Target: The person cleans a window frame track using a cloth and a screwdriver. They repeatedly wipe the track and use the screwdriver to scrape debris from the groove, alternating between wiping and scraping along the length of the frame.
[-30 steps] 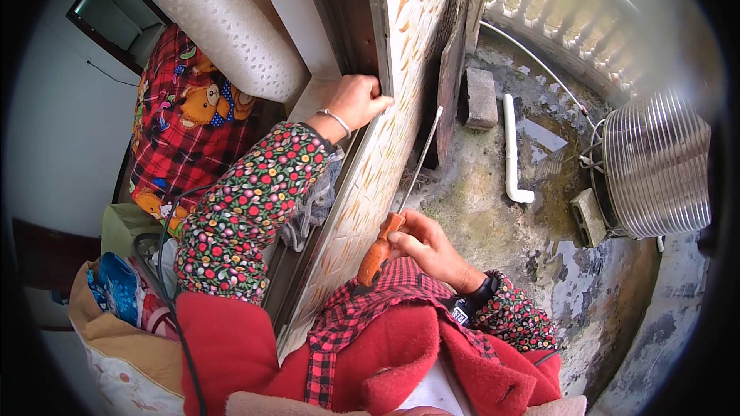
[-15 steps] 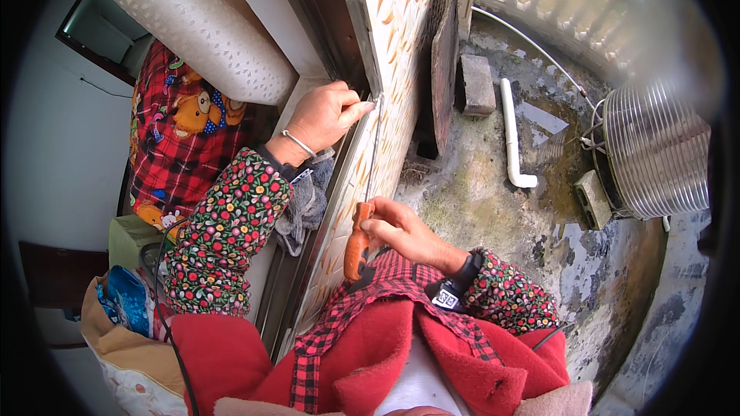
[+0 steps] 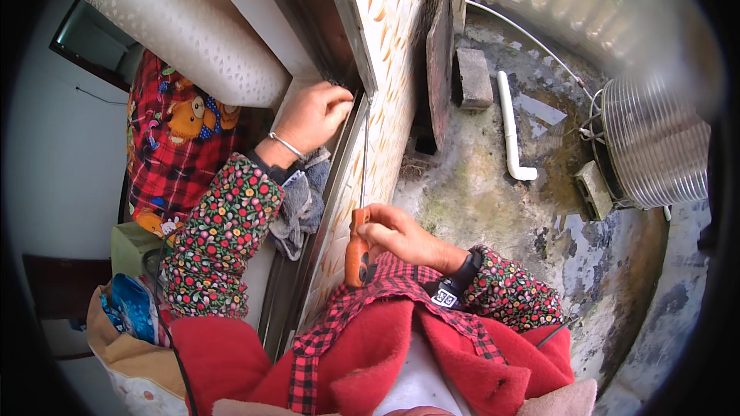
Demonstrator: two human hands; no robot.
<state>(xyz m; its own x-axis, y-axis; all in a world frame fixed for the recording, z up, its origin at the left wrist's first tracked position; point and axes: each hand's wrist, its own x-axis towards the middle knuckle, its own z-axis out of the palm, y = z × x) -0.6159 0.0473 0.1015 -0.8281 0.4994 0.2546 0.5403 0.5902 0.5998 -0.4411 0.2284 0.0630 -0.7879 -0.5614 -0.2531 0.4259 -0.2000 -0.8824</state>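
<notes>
My right hand (image 3: 399, 234) grips a screwdriver (image 3: 356, 256) by its orange handle. Its long thin shaft runs away from me along the outer side of the window frame (image 3: 348, 31), up to the frame's lower corner. My left hand (image 3: 310, 117) is over the sill just inside that corner, beside the shaft tip but apart from it. Its fingers are curled with thumb and forefinger together; whatever may be between them is hidden. Below the left wrist, a crumpled grey cloth (image 3: 299, 212) lies on the sill next to the sliding track (image 3: 279, 304).
A patterned tiled wall (image 3: 393, 54) borders the window. Outside on the stained concrete lie a white elbow pipe (image 3: 509, 127), a concrete block (image 3: 473, 78) and a ribbed metal drum (image 3: 655, 146). Indoors are a pale curtain (image 3: 185, 31) and a red plaid cover (image 3: 173, 146).
My left hand has drawn back left from the shaft tip, its thumb no longer stretched to it. The screwdriver has shifted slightly toward me and stands more upright in the picture.
</notes>
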